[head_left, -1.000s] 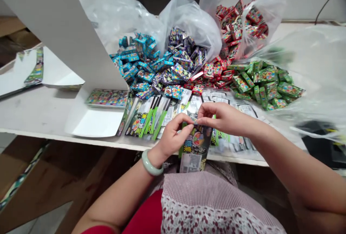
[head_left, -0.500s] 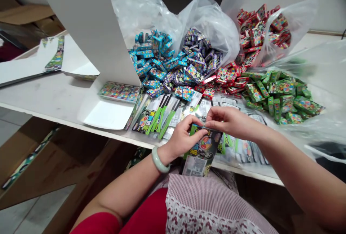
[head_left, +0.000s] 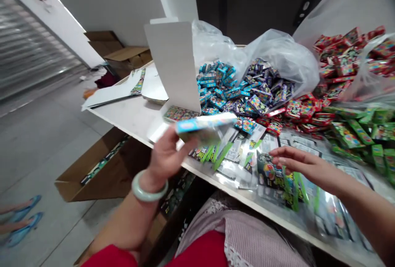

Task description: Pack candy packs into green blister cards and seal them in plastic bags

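My left hand [head_left: 165,154], with a pale green bangle at the wrist, grips a blurred packet [head_left: 206,130] with a bright blue upper edge. The packet is tilted in the air in front of the white display box [head_left: 173,61], whose tall lid stands up. Inside that box lies a row of colourful small boxes [head_left: 180,113]. Over the table's right part, my right hand [head_left: 304,166] is held with fingers stretched out and nothing gripped. Beneath its fingertips are flat printed plastic bags [head_left: 271,173], black with green stripes; whether they touch is unclear.
Behind the bags are piles of small blue boxes [head_left: 214,80], purple boxes [head_left: 265,80], red boxes [head_left: 342,57] and green boxes [head_left: 361,131], spilling from clear plastic sacks. Open cardboard cartons [head_left: 92,168] stand on the floor. A person's feet in blue slippers [head_left: 24,230] show at far left.
My left hand has lifted the packet leftward, away from my lap, towards the white display box. My right hand has let go of it and moved over the bags. The view has swung left.
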Motion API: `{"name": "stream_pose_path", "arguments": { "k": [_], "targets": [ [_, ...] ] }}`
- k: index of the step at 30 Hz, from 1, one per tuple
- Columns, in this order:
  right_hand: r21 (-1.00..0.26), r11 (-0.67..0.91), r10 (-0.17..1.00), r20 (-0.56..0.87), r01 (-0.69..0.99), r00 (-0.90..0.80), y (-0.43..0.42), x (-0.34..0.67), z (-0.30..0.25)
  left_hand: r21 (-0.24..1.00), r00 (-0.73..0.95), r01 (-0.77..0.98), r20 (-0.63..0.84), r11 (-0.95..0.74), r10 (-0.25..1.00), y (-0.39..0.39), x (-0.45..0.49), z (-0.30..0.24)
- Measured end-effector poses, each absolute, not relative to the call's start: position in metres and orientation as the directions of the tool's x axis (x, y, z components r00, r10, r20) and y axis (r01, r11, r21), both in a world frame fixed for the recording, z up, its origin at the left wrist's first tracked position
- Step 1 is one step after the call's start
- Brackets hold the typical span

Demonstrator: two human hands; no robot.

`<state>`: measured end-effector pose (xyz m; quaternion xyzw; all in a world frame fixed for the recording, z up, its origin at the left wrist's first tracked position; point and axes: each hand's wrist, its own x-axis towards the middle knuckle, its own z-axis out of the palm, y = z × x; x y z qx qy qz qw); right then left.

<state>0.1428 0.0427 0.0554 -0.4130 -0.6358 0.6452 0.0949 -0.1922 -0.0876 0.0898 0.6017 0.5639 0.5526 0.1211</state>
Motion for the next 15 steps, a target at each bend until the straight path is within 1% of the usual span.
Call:
{"name": "stream_pose_path", "arguments": {
  "k": [1, 2, 4, 9, 12, 15],
  "targets": [
    [-0.895, -0.137, 0.693, -0.392, 0.423, -0.605, 0.044, 0.144, 0.052, 0.667, -0.287, 0.683, 0.62, -0.298, 0.731, -0.08, -0.216, 0.093],
    [-0.892, -0.105, 0.726, -0.371, 0.44, -0.579, 0.044, 0.144, 0.049, 0.562, -0.26, 0.791, 0.666, -0.242, 0.699, -0.069, -0.239, 0.091],
    [-0.896, -0.062, 0.749, -0.333, 0.44, -0.572, 0.041, 0.143, 0.04, 0.366, -0.149, 0.921, 0.643, -0.131, 0.752, -0.046, -0.278, 0.076],
    [-0.928, -0.02, 0.672, -0.289, 0.373, -0.682, 0.025, 0.142, 0.027, 0.312, -0.095, 0.946, 0.538, -0.093, 0.837, -0.005, -0.32, 0.013],
    [-0.915, 0.035, 0.673, -0.275, 0.401, -0.687, 0.023, 0.151, 0.027, 0.312, -0.035, 0.943, 0.439, -0.115, 0.898, 0.002, -0.327, -0.01],
    [-0.874, 0.121, 0.702, -0.26, 0.471, -0.663, 0.033, 0.162, 0.025, 0.344, 0.022, 0.926, 0.354, -0.152, 0.935, 0.008, -0.335, -0.014]
  ]
}}
